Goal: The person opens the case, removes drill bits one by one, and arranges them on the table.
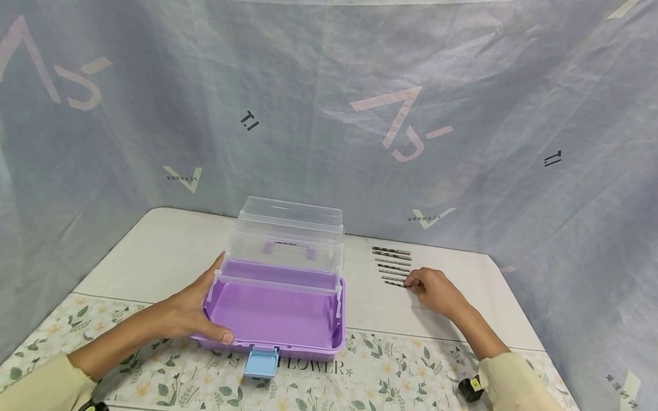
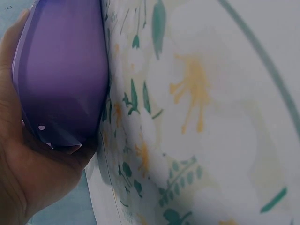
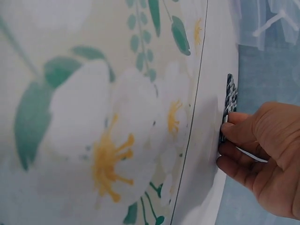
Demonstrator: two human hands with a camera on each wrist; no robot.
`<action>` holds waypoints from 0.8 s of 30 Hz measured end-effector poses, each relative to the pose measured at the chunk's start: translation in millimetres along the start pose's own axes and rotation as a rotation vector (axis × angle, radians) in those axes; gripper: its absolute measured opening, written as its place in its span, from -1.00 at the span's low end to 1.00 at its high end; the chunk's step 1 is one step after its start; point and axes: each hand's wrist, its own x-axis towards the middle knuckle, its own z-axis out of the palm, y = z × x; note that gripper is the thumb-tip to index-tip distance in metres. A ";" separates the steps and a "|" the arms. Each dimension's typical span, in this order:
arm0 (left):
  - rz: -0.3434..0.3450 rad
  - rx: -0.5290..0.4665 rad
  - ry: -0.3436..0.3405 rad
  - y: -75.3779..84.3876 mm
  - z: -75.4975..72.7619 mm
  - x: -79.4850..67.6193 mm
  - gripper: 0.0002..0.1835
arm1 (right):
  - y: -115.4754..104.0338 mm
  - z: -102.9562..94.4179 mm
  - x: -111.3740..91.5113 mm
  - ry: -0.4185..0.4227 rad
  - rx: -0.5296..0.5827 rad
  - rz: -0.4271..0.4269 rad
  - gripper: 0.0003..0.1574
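Note:
A purple toolbox (image 1: 277, 314) stands unfolded on the table, its clear plastic tiers (image 1: 293, 211) raised at the back and a blue latch (image 1: 262, 363) hanging at the front. My left hand (image 1: 190, 311) grips the box's left end, thumb on the front rim and fingers along the side. Through the clear plastic shows one drill bit (image 1: 291, 244). To the right, several drill bits (image 1: 393, 264) lie side by side in a column. With thumb and fingertips, my right hand (image 1: 434, 291) pinches the right end of the nearest drill bit (image 1: 394, 283), which lies on the table.
Over the front of the white table (image 1: 380, 314) lies a flower-printed cloth (image 1: 385, 371). A grey printed curtain (image 1: 329, 114) hangs right behind the table and along both sides.

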 end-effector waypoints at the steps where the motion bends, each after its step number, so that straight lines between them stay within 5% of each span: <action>1: 0.003 -0.002 -0.001 -0.3 0.1 0.1 0.87 | -0.1 -0.3 0.3 0.000 -0.002 -0.005 -0.72; 14: 0.003 -0.013 -0.011 -1.4 0.3 1.7 0.86 | -10.5 -12.6 11.3 0.034 -0.016 -0.044 -0.77; 24: 0.003 -0.035 -0.015 -2.6 -0.2 1.3 0.85 | -54.0 -24.4 40.6 0.094 0.024 -0.130 -0.76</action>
